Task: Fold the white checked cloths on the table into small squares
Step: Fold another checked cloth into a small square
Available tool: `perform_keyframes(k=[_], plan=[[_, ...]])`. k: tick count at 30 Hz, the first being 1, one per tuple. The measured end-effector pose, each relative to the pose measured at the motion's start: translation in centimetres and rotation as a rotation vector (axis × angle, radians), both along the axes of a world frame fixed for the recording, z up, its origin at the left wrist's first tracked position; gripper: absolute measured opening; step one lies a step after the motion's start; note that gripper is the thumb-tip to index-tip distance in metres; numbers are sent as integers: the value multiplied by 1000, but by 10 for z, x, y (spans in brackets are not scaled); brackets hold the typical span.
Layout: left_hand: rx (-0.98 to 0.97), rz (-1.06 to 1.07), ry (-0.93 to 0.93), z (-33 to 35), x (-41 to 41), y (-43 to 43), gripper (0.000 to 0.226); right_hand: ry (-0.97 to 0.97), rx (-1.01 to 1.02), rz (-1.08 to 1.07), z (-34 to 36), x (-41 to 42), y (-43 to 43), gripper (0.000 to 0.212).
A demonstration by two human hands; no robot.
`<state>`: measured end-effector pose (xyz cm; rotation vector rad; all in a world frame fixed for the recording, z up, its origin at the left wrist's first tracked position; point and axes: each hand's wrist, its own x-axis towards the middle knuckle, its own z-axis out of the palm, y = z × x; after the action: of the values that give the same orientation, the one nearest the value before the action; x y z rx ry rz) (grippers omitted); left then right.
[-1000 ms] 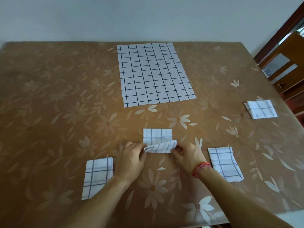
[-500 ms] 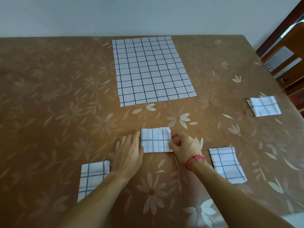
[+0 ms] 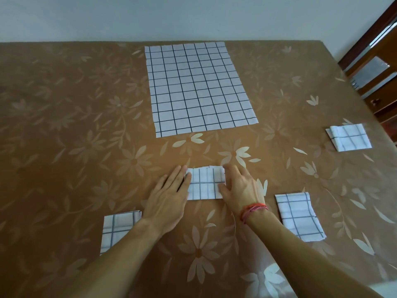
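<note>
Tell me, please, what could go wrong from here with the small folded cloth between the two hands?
The folded cloth has an uneven far edge; once the left hand and right hand lift, the layers may spring open. The right hand's fingers overlap its right edge and could drag it askew when pulling away. The large unfolded cloth lies just beyond, so sliding the square forward might ruffle it.

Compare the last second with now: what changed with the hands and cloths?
The lifted near edge of the centre cloth was folded over and let go; the left hand and right hand now press it flat. The unfolded cloth and three folded squares stayed put.
</note>
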<state>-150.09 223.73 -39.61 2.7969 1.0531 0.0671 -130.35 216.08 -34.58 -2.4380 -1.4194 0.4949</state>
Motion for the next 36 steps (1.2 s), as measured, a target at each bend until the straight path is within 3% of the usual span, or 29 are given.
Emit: perform_keyframes(k=[3, 7, 13, 26, 36], plan=[[2, 2, 15, -1, 1, 0, 52, -211, 261, 276, -1, -21, 9, 39], [-18, -8, 39, 0, 1, -1, 56, -221, 137, 599, -25, -46, 24, 55], [-30, -36, 22, -3, -4, 2, 56, -268, -2, 588, -46, -41, 23, 60], [-32, -49, 64, 0, -2, 2, 54, -288, -66, 582, -45, -29, 16, 65], [-148, -15, 68, 11, 2, -1, 59, -288, -156, 519, -31, 11, -11, 65]])
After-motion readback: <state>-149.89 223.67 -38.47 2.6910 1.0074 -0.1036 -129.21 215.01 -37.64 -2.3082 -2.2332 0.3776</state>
